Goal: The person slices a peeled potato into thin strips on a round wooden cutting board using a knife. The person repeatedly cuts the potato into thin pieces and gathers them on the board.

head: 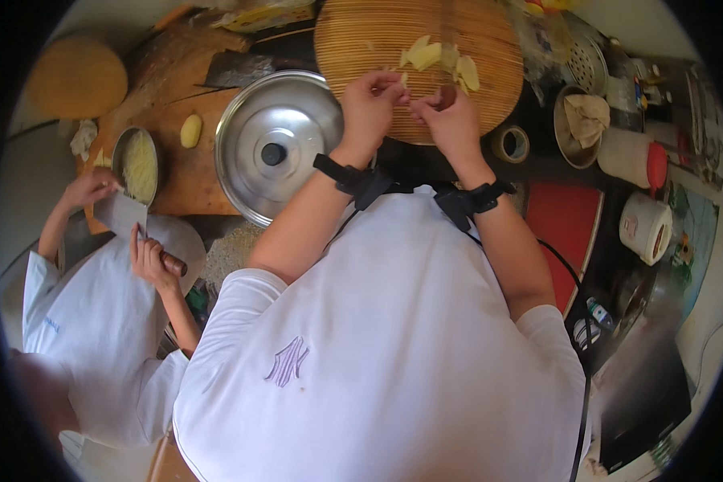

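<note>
In front of me lies a round tray of thin stalks [361, 48], bearing several pale yellow slices [426, 56], which look like potato. My left hand [370, 108] is over its near edge, thumb and fingertips pinched, with a small yellow sliver [404, 79] beside them. Close to its right, my right hand [449, 117] has its fingertips bent together over the tray. Whether either hand pinches something small cannot be made out. A blurred dark vertical strip crosses the slices near my right hand. Both wrists wear black straps.
At left, a co-worker holds a cleaver [122, 214] beside a metal bowl of pale shreds [140, 165]. A peeled potato [191, 131], another cleaver [235, 69] and a large steel lid [241, 144] lie between us. Rightward are a tape roll [510, 144] and a cloth-holding bowl [563, 147].
</note>
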Available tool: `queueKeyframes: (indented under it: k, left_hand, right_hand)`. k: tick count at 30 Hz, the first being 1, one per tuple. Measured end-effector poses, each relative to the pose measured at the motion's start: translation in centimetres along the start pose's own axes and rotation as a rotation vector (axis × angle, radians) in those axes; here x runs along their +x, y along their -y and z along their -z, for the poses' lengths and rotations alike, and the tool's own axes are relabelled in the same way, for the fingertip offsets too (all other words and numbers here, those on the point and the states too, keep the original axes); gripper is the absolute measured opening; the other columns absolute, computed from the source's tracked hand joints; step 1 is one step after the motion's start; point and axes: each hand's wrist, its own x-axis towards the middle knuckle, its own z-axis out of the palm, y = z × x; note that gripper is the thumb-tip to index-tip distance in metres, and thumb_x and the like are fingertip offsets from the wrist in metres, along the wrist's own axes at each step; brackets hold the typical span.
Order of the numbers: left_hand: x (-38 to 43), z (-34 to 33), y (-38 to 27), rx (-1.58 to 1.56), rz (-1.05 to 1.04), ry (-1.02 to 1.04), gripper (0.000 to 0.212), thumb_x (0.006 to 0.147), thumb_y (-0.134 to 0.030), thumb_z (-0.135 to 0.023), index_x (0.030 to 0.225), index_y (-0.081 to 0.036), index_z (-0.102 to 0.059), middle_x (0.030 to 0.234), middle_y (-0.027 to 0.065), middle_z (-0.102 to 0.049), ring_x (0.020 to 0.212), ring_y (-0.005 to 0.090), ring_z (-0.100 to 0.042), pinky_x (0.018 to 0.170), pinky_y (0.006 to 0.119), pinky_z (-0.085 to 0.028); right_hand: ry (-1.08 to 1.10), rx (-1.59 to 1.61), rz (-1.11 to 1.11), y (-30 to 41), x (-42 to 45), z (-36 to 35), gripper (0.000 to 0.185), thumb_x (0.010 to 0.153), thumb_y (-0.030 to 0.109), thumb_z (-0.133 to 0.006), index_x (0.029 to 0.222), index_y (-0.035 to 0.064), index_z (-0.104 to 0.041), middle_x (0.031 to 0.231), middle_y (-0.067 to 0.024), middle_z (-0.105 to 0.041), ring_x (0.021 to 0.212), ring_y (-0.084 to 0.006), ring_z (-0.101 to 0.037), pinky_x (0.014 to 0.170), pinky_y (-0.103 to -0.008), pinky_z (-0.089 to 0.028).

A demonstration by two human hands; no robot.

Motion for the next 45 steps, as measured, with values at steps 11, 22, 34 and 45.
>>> queueKeyframes:
  k: [11,22,34,45]
  left_hand:
    - [0.4,1.5,3.3,0.213,-0.074,0.190,0.009,0.091,0.003,-0.074,0.099,0.005,-0.075,0.083,0.0091,-0.075,0.074,0.0137,-0.070,0.069,0.028,-0.057]
    - [-0.4,2.0,0.9,0.272,-0.057,0.085,0.012,0.094,0.007,-0.068,0.104,0.007,-0.074,0.091,0.0140,-0.077,0.082,0.0175,-0.075,0.073,0.030,-0.061]
    - [0.8,4.2,2.0,0.709,-0.630,-0.038,0.029,0.093,0.007,-0.063,0.118,-0.003,-0.075,0.118,0.0187,-0.076,0.107,0.0357,-0.074,0.093,0.041,-0.057]
    - [1.1,-4.0,2.1,1.111,-0.897,0.359,0.034,0.085,0.003,-0.061,0.116,-0.005,-0.073,0.121,0.0116,-0.070,0.117,0.0340,-0.063,0.096,0.045,-0.054]
  right_hand:
    - [-0.029,0.141,0.034,-3.3,1.2,-0.7,0.024,0.089,0.007,-0.083,0.097,-0.0080,-0.065,0.091,-0.0139,-0.077,0.078,-0.0169,-0.074,0.069,-0.0302,-0.060]
    - [-0.095,-0.056,0.052,-2.8,1.0,-1.4,0.020,0.096,0.004,-0.074,0.084,-0.0011,-0.059,0.091,-0.0109,-0.075,0.080,-0.0168,-0.072,0.071,-0.0288,-0.058]
    - [-0.119,0.228,0.000,-3.2,-0.4,0.6,0.011,0.101,-0.003,-0.064,0.109,-0.0081,-0.059,0.116,-0.0229,-0.073,0.102,-0.0254,-0.075,0.087,-0.0344,-0.063]
    - [-0.265,0.085,-0.102,-3.6,-3.9,11.3,0.009,0.098,0.003,-0.067,0.097,-0.0058,-0.067,0.095,-0.0147,-0.077,0.076,-0.0196,-0.076,0.067,-0.0303,-0.060]
